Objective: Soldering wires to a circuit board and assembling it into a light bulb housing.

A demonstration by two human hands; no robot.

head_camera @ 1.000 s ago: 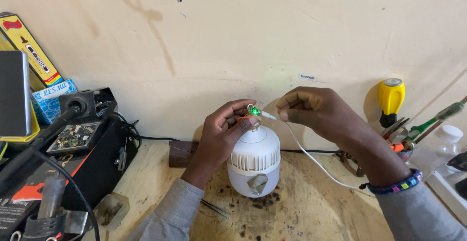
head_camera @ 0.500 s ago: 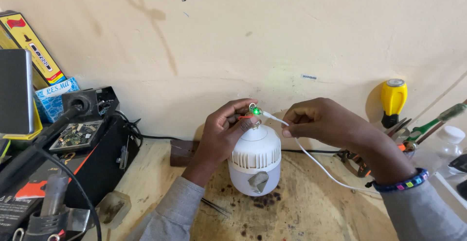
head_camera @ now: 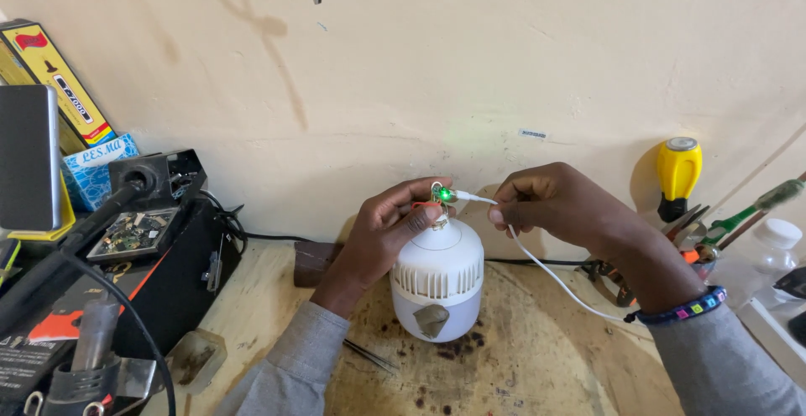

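White bulb housing (head_camera: 437, 286) stands upright mid-workbench, close to the back wall (head_camera: 470, 72); left hand (head_camera: 386, 235) pinches its small green-lit board (head_camera: 440, 195) on top, right hand (head_camera: 558, 206) pinches the white cable (head_camera: 554, 280) plug into it. Risk: a tug on the cable likely tips the housing or slips the plug off. Free room is toward the workbench (head_camera: 546, 366) front edge; black tool case (head_camera: 143, 273) crowds left, pliers (head_camera: 697, 235) and yellow screwdriver (head_camera: 677, 177) right.
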